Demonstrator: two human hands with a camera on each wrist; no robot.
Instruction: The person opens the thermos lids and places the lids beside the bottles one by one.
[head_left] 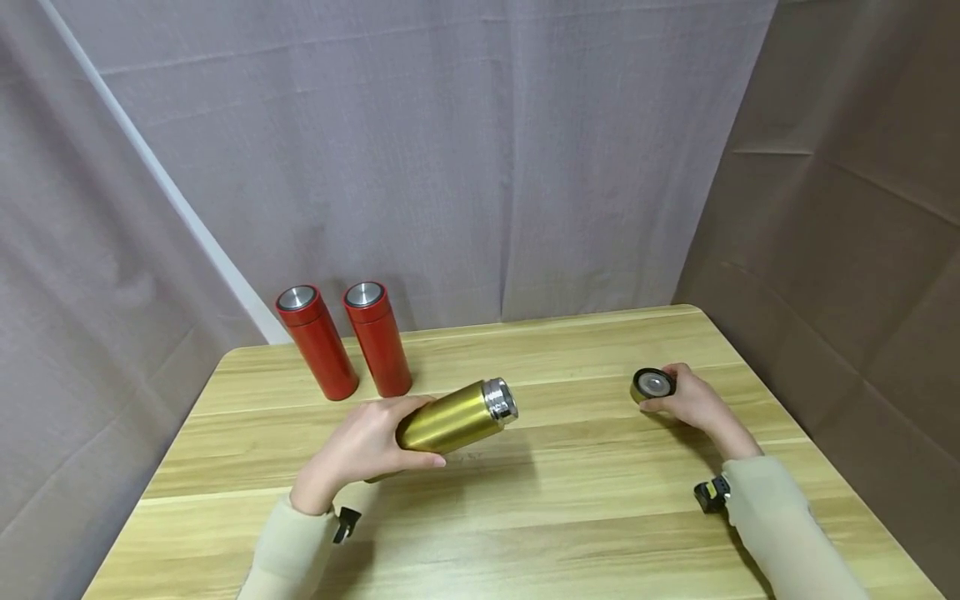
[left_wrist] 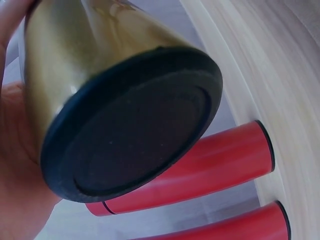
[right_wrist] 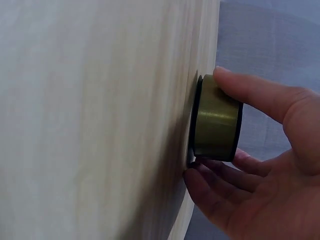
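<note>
Above the middle of the desk [head_left: 592, 525], the tilted, uncapped gold flask [head_left: 453, 419] sits in the curled fingers of the left hand [head_left: 367, 440]; it should be stiff, moderately heavy and slick, best held round its broad body. Towards the desk's right side, the right hand [head_left: 693, 402] pinches the light-looking lid [head_left: 652, 383] by its side wall between its fingers.

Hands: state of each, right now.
Left hand: holding the tilted, uncapped gold bottle.
Right hand: holding the gold lid between thumb and fingers.
</note>
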